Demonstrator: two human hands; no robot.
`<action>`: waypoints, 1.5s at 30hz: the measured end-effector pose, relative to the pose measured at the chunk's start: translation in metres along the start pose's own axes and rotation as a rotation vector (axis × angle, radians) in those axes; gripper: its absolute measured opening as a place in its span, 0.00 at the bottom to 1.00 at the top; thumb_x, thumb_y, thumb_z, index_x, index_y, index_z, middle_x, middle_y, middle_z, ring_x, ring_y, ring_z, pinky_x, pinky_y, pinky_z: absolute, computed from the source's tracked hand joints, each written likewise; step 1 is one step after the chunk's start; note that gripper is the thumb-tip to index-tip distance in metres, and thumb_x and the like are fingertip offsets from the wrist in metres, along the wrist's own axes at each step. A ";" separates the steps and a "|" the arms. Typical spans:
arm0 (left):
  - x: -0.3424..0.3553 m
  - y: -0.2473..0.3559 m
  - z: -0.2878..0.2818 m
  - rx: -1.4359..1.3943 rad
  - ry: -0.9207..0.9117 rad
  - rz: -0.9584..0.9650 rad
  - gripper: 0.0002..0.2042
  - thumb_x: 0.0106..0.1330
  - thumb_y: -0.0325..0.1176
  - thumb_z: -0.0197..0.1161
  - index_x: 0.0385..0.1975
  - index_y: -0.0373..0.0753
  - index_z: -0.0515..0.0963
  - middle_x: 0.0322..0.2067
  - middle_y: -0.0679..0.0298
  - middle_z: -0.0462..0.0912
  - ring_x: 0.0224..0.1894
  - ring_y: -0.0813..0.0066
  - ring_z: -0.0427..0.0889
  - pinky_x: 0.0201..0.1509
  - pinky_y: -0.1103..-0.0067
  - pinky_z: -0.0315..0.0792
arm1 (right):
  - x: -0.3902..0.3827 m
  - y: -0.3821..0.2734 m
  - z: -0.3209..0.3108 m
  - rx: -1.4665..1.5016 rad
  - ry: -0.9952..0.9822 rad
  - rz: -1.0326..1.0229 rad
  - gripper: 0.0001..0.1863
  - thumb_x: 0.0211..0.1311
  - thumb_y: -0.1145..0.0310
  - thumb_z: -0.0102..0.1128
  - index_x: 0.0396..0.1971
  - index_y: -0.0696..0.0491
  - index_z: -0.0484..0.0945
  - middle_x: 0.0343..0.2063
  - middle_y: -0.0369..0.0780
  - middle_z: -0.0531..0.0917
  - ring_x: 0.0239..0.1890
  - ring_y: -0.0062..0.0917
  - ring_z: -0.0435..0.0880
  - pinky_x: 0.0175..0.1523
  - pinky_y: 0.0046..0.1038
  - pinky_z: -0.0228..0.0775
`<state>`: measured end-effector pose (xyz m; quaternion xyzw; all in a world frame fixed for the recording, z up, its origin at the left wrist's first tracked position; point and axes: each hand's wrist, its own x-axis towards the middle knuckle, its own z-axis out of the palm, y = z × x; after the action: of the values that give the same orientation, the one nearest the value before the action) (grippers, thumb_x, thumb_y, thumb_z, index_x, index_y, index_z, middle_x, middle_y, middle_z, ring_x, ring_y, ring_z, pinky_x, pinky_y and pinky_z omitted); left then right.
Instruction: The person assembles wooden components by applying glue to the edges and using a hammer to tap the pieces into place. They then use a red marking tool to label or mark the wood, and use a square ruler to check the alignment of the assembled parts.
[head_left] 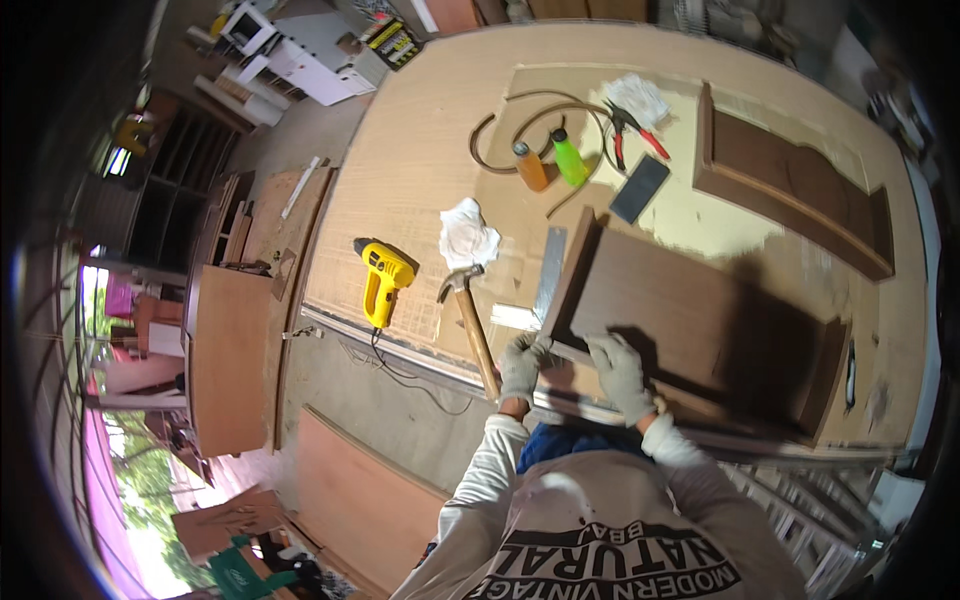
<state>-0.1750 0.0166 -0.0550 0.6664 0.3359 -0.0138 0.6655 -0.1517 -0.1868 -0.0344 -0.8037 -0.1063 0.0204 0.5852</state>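
A brown wooden drawer-like frame [680, 300] lies on the table, its near left corner between my hands. My left hand [520, 370], in a pale work glove, is closed at that corner; what its fingers pinch is too small to make out. Gloved alike, my right hand [620, 378] bends its fingers over the frame's near edge. A narrow light edge shows between the two hands. Beside my left hand lies a claw hammer [474, 330] with a wooden handle. A flat metal strip [550, 270] rests along the frame's left side, near a small white block [514, 316].
Left on the table are a yellow heat gun [384, 278] with its cord hanging off the edge and a crumpled white cloth [468, 232]. Farther back lie an orange bottle [530, 168], a green bottle [568, 158], coiled brown edging [520, 125], red-handled pincers [632, 135], a dark block [640, 188] and another wooden frame [790, 180].
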 end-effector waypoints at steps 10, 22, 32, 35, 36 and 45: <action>0.014 -0.032 -0.003 -0.119 -0.011 0.028 0.09 0.70 0.34 0.68 0.41 0.35 0.84 0.30 0.71 0.82 0.31 0.84 0.77 0.36 0.82 0.73 | 0.006 0.002 0.006 -0.051 0.056 0.070 0.09 0.65 0.78 0.62 0.43 0.55 0.85 0.38 0.42 0.86 0.40 0.30 0.86 0.48 0.28 0.78; 0.146 0.029 -0.120 0.915 0.334 0.372 0.29 0.63 0.48 0.70 0.54 0.32 0.71 0.42 0.43 0.82 0.46 0.42 0.81 0.51 0.57 0.75 | 0.019 -0.017 0.011 0.264 0.209 0.522 0.11 0.71 0.75 0.57 0.49 0.55 0.83 0.31 0.36 0.84 0.27 0.17 0.79 0.33 0.24 0.75; 0.172 0.022 -0.143 0.311 0.236 0.184 0.19 0.67 0.36 0.65 0.53 0.31 0.77 0.31 0.56 0.85 0.35 0.65 0.85 0.38 0.72 0.77 | 0.062 -0.106 0.148 0.143 -0.303 0.183 0.13 0.70 0.69 0.59 0.50 0.59 0.80 0.33 0.36 0.80 0.35 0.21 0.79 0.40 0.23 0.73; 0.114 0.100 -0.132 -0.149 -0.082 0.046 0.17 0.74 0.35 0.61 0.56 0.32 0.77 0.31 0.62 0.84 0.33 0.79 0.82 0.36 0.82 0.75 | 0.073 -0.090 0.192 0.549 -0.539 0.463 0.21 0.74 0.56 0.59 0.52 0.60 0.78 0.36 0.33 0.80 0.41 0.16 0.76 0.44 0.19 0.69; 0.099 0.116 -0.121 -0.295 -0.126 0.095 0.15 0.75 0.34 0.59 0.55 0.32 0.77 0.30 0.63 0.84 0.32 0.81 0.81 0.35 0.83 0.75 | 0.081 -0.090 0.198 0.613 -0.628 0.506 0.20 0.73 0.58 0.61 0.52 0.61 0.78 0.38 0.35 0.82 0.44 0.17 0.79 0.45 0.21 0.72; 0.246 0.137 -0.121 0.521 -0.121 0.514 0.25 0.69 0.46 0.66 0.55 0.29 0.78 0.52 0.50 0.83 0.52 0.59 0.83 0.56 0.67 0.76 | 0.083 -0.174 0.021 0.429 -0.158 0.509 0.21 0.57 0.74 0.69 0.51 0.59 0.79 0.33 0.35 0.83 0.31 0.15 0.80 0.36 0.21 0.74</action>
<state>0.0280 0.2458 -0.0353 0.8740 0.1030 0.0294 0.4739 -0.0996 -0.1003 0.1314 -0.6589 0.0594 0.2497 0.7071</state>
